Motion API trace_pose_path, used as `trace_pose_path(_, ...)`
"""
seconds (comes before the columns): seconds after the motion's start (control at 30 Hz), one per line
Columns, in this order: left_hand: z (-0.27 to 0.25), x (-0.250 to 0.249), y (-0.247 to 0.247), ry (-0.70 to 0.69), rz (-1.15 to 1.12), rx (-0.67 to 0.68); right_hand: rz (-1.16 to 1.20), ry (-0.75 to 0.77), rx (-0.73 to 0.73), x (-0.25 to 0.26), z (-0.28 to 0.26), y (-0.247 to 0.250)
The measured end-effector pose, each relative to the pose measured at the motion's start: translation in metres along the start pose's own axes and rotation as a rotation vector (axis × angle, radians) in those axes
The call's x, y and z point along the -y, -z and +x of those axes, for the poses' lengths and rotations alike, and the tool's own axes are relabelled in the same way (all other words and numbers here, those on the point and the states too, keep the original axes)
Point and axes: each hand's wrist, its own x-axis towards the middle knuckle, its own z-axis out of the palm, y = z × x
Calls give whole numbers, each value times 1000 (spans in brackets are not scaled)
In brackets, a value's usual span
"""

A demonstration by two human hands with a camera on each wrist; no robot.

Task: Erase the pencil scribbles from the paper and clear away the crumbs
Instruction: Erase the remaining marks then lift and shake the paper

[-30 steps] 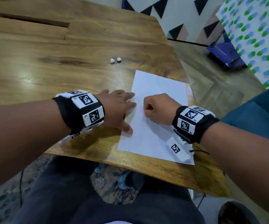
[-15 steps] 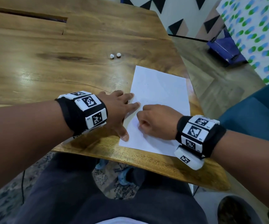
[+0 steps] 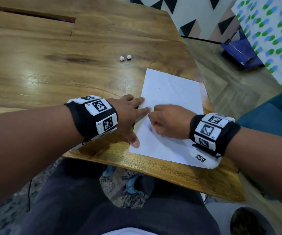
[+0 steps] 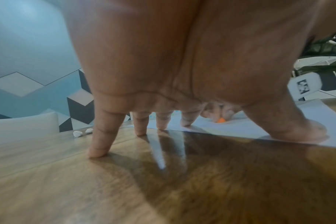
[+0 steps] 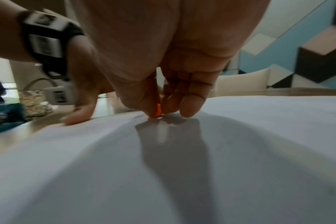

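Lying flat at the near right corner of the brown wooden table (image 3: 55,68), the white sheet of paper (image 3: 172,92) carries both hands. Right hand (image 3: 169,122), fingers curled, pinches a small orange eraser (image 5: 157,111) with its tip on the sheet. Left hand (image 3: 128,116) is spread, fingers straight; thumb and forefinger press the paper's left edge, the other fingertips rest on wood. Two small white lumps (image 3: 125,57) sit well beyond the paper.
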Motion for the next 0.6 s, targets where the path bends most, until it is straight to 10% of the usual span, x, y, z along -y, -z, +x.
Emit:
trace_pose_path(0.33, -1, -1, 2, 4, -23, 24, -105, 173, 105, 5, -13, -6)
trace_pose_path(0.6, 0, 1, -1, -8, -33, 7, 25, -90, -53, -1, 16, 1)
